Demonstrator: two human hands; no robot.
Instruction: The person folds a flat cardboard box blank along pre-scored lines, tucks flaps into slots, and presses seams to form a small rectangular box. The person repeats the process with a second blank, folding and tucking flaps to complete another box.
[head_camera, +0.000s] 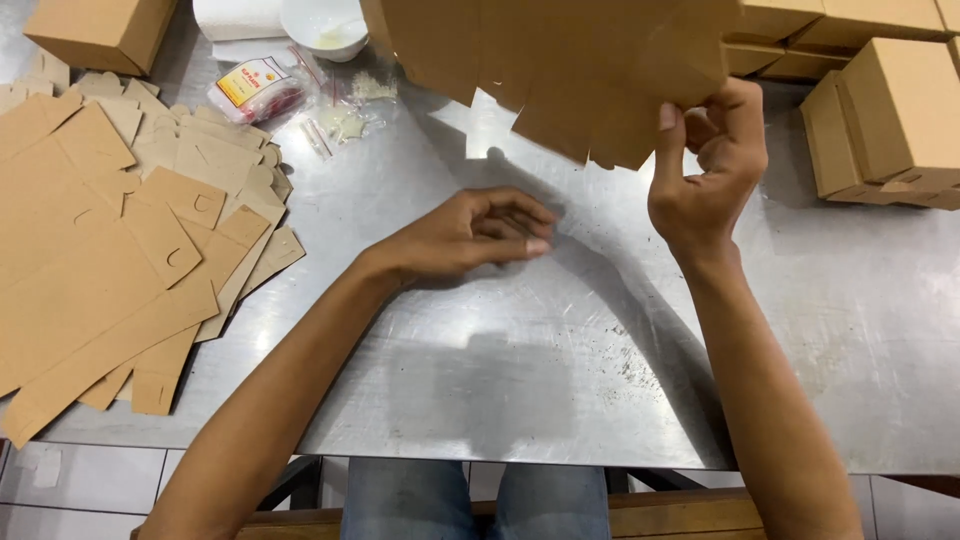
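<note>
While your right hand pinches the flat cardboard box blank by its lower edge above the steel table & your left hand rests loosely curled, holding nothing, note it's probably light, bendy, so grip near a fold.

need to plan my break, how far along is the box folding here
Done: several folded cardboard boxes sit at the table's right edge, one more at the top left. In hand: the right hand pinches a flat box blank held up over the steel table, not yet folded; the left hand hovers empty. Left: a thick pile of flat blanks on the left, so plenty remains.
</note>
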